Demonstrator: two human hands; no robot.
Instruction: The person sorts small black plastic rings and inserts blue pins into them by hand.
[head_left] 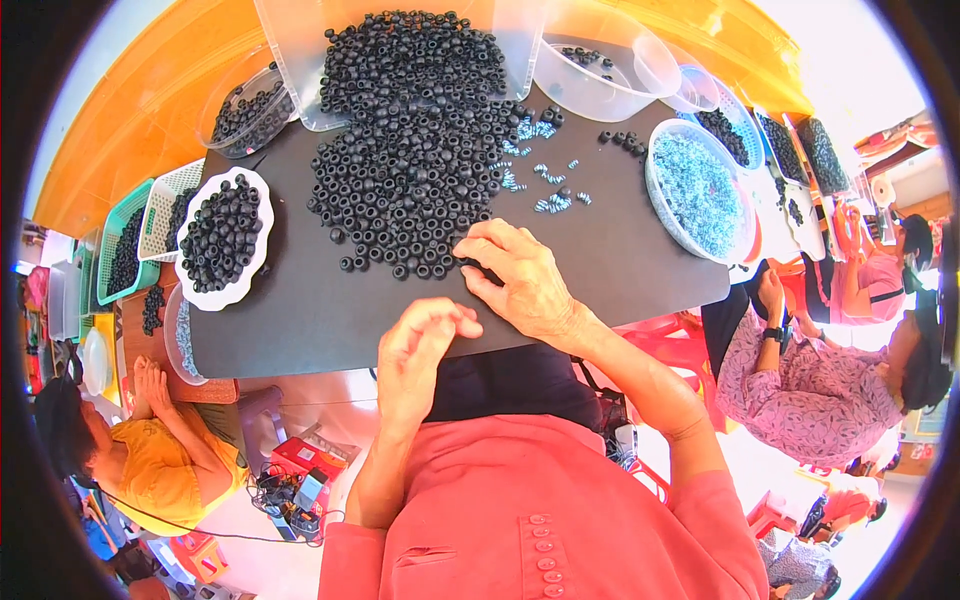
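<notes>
A heap of small black round pieces with holes [405, 170] spreads over the dark tabletop [620, 240], spilling from a tilted clear bin [292, 70]. At the heap's near right edge is my right hand [515, 280], its fingers bent down and closed; its fingertips touch or nearly touch the nearest pieces, and whatever they grip is hidden. My left hand [415, 345] is raised near the table's front edge, fingers curled in toward the thumb; I cannot make out anything in it. Several small blue-and-white striped pieces [553, 204] lie right of the heap.
A white scalloped plate [232, 297] of black pieces stands at left, beside baskets [112, 292]. At right sits a round tub [697, 245] of bluish pieces; a clear bowl [600, 100] is behind. People sit at left [175, 460] and right [815, 385].
</notes>
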